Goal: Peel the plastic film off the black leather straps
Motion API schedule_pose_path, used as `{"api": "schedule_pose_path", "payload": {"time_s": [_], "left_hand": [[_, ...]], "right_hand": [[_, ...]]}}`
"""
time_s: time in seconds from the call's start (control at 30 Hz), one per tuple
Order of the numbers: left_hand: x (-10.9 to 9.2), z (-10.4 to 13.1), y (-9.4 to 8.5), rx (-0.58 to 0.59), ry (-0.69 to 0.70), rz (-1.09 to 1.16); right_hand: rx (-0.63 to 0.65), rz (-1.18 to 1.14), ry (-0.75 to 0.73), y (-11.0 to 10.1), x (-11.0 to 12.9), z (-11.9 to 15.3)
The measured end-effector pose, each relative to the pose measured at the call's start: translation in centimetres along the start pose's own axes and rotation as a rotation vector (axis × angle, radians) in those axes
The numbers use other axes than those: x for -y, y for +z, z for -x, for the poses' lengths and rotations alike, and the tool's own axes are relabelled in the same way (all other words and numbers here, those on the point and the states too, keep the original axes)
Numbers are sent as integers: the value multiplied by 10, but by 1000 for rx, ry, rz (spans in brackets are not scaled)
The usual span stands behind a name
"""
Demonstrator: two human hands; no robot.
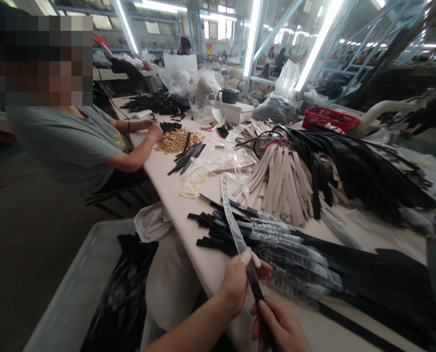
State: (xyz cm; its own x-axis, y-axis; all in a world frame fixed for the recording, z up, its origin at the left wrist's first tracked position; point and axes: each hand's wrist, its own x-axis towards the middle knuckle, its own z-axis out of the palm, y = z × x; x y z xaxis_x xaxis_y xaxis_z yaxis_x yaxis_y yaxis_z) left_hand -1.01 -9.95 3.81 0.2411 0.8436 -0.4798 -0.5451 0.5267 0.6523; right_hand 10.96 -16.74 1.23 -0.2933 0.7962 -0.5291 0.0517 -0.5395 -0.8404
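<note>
My left hand (238, 278), with pale covers on the thumb and a fingertip, is closed around a black strap (253, 284). From that grip the strap's far part runs up and away inside a clear plastic sleeve (229, 215). Closer to me, my right hand (278, 322) has its fingers wrapped round the same strap. Beneath and beside the hands lies a pile of black straps (364, 264), several of them with crinkled plastic sleeves (294, 249) around their middles. The strap's near end is hidden by my right hand.
Beige strips (282, 186) and more black straps (368, 166) are heaped at the right. A co-worker (67, 146) sits at the left beside gold metal pieces (177, 141). A plastic bin (75, 274) stands below the table edge (185, 239). A red basket (330, 119) is farther back.
</note>
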Motion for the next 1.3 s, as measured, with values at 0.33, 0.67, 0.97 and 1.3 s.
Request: {"api": "schedule_pose_path", "payload": {"time_s": [0.33, 0.67, 0.97, 1.3], "left_hand": [[14, -3, -9, 6, -158, 74], [52, 15, -10, -196, -62, 9], [-10, -22, -25, -183, 10, 11], [35, 18, -32, -135, -56, -25]], "right_hand": [[-133, 85, -3, 1, -8, -4], [-252, 259, -158, 11, -2, -9], [-192, 134, 2, 13, -26, -8], [-128, 75, -57, 10, -16, -11]]}}
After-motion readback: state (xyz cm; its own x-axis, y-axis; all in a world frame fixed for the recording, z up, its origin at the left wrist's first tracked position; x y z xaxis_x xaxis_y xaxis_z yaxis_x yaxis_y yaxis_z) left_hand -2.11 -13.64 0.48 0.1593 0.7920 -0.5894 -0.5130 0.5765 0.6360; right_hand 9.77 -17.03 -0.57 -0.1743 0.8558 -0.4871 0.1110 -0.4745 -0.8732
